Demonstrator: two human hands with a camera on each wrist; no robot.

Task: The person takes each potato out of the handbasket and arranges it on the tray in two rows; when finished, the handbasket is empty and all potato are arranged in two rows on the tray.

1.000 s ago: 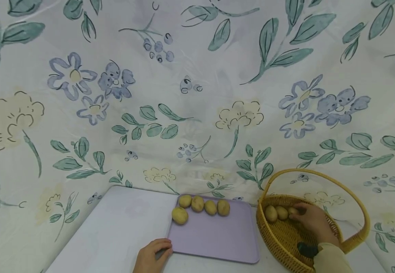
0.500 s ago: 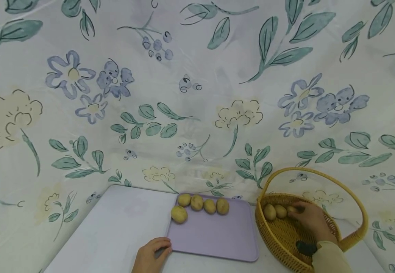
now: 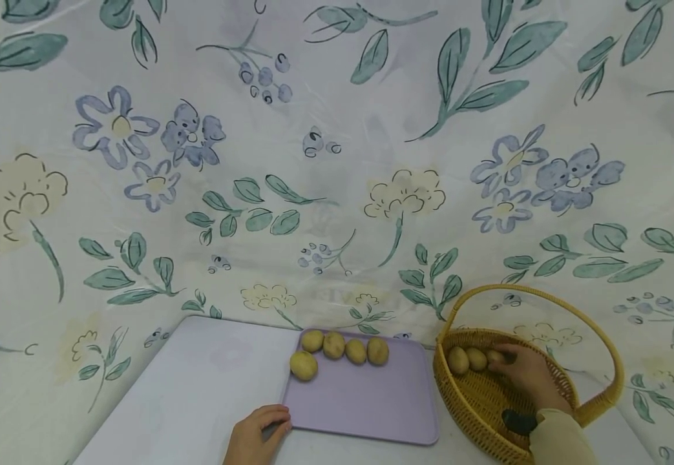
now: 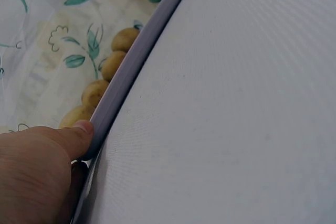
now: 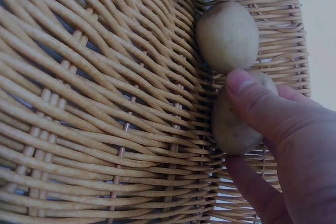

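Observation:
Inside the wicker basket (image 3: 484, 413), my right hand (image 3: 525, 371) grips a potato (image 5: 231, 124) with thumb and fingers curled round it. The potato lies at the end of a row, and another potato (image 5: 228, 38) sits right beside it. My left hand (image 3: 258, 433) holds the near left corner of the lilac tray (image 3: 366, 403). In the left wrist view its thumb is on the tray's rim (image 4: 123, 74). Several potatoes lie on the tray, with a row along its back edge and one potato (image 3: 304, 366) in front at the left.
The basket's tall arched handle (image 3: 546, 296) rises over my right forearm. A dark wrist device (image 3: 519, 422) shows by the cream sleeve (image 3: 560, 439). White table surface (image 3: 197, 387) extends left of the tray, and a floral cloth (image 3: 337, 194) hangs behind.
The head view has shifted very slightly. Both hands keep their places, the right one on the potato in the basket and the left one at the tray's corner.

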